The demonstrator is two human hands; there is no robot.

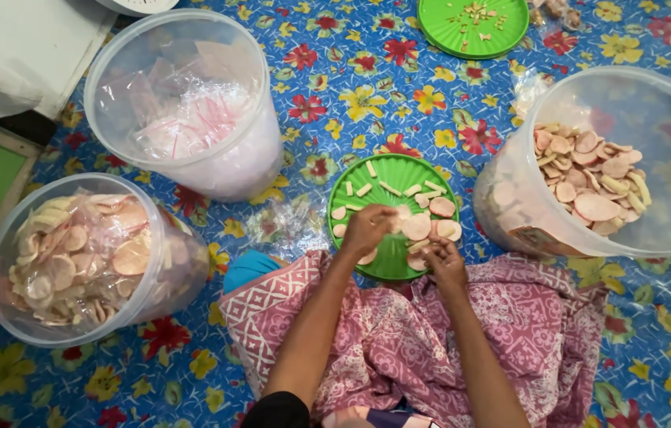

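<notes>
Over the near edge of a ribbed green plastic plate (387, 170), the left hand (367, 230) pinches a round, flat, pale pink cracker (416, 227); the right hand (445, 261) curls narrowly around smaller pieces. Beyond the plate's far rim stands a clear bucket (185, 103) of crinkled plastic bags.

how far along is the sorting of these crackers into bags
Done: the left tub already holds filled bags. In hand: left hand and right hand pick round crackers off the green plate. Left: the right tub holds many loose crackers, and the back tub holds empty bags.
</notes>
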